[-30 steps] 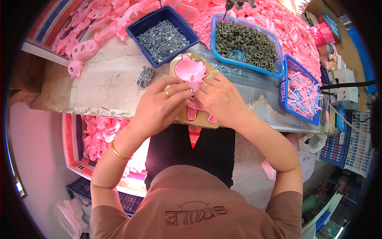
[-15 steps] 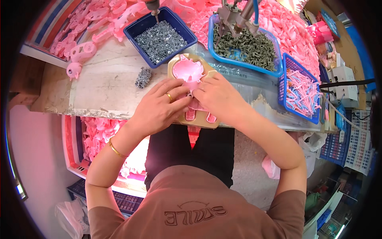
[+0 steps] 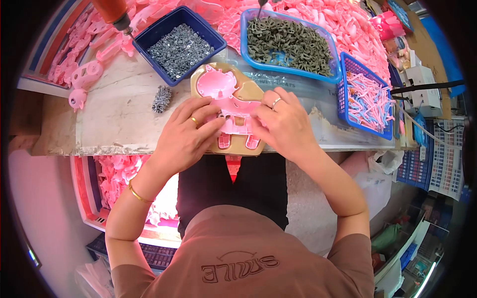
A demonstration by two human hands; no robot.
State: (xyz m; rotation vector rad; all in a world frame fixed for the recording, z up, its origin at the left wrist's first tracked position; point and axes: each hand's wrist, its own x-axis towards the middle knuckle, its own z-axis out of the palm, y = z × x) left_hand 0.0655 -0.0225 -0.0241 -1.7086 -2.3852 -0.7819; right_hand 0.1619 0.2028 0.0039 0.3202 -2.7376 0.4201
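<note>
As the pink plastic animal-shaped shell [image 3: 234, 106] points lengthwise away, your left hand [image 3: 188, 124] and right hand [image 3: 284, 121] flank it. I can't tell their grip.

Yr brown tee [image 3: 238, 243] has 1 big word, upside-down here. Yr worktop [image 3: 320, 102] has dk lettering nr blue tray [image 3: 298, 73] & blue basket [image 3: 343, 99].

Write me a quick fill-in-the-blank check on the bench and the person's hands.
1. The person's left hand and right hand are at the ____ animal-shaped plastic shell.
2. A thin gold-coloured bracelet circles the ____ forearm.
3. The light-blue rectangular plastic tray stands to the ____ of the dark-blue square plastic bin.
4. The deep-blue perforated plastic basket holds slender pieces, mostly pink and light ____.

Missing words: pink; left; right; blue.
</note>
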